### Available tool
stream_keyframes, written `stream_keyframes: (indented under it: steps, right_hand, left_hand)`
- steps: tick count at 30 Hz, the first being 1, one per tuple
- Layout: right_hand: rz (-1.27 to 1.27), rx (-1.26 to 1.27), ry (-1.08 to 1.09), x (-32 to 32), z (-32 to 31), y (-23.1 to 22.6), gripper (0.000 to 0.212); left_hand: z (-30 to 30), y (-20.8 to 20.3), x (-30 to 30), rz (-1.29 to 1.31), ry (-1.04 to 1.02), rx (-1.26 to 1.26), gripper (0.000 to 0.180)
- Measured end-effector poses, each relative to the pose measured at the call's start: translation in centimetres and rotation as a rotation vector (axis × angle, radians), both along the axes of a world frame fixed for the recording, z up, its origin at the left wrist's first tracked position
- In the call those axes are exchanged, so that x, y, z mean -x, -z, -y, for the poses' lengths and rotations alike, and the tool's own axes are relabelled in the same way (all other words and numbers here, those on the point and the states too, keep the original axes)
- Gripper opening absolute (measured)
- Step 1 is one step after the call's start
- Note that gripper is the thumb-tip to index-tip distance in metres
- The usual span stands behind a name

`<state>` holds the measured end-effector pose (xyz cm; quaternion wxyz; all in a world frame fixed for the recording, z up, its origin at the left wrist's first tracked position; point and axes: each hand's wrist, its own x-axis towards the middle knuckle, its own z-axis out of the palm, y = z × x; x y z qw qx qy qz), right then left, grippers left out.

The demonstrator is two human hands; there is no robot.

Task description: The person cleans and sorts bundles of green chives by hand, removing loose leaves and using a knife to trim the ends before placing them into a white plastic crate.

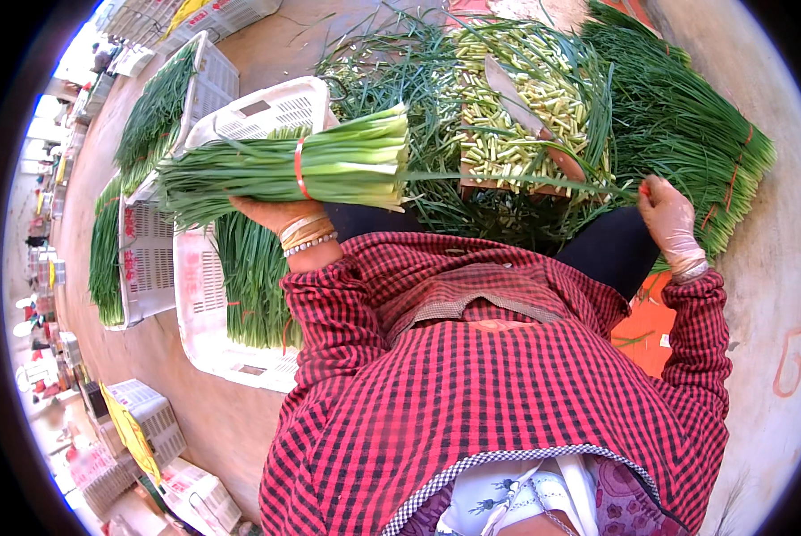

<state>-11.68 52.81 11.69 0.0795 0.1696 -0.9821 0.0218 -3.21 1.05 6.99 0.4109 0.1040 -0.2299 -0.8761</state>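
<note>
Chive bunch (240, 170), banded, seemingly trimmed, gripped in left hand (280, 214); right hand (668, 216) apparently pinches a leaf (597, 188) near piled bunches (686, 116), likely untrimmed.

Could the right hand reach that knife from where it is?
Probably yes: the knife's handle lies toward the right hand, with seemingly only loose leaves between, though that hand looks pinched closed.

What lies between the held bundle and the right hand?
Between the held bundle and right hand, the head view shows cut stem pieces, a knife and loose green leaves.
</note>
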Motion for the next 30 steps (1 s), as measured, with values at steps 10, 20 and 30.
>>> stream_keyframes:
  steps: [10, 20, 30]
  right_hand:
    - [0.238, 0.571, -0.681, -3.7, 19.3, -6.8, 0.038]
    - [0.169, 0.484, -0.804, -5.3, 17.2, -5.1, 0.016]
    - [0.272, 0.182, -0.152, -0.5, 3.9, 0.5, 0.015]
  left_hand:
    - [-2.1, -1.0, 0.7, -0.179, 0.229, 0.152, 0.072]
    - [1.0, 2.1, -0.5, -0.362, 0.395, 0.062, 0.067]
    - [1.8, 2.6, -1.3, 0.136, 0.085, -0.029, 0.052]
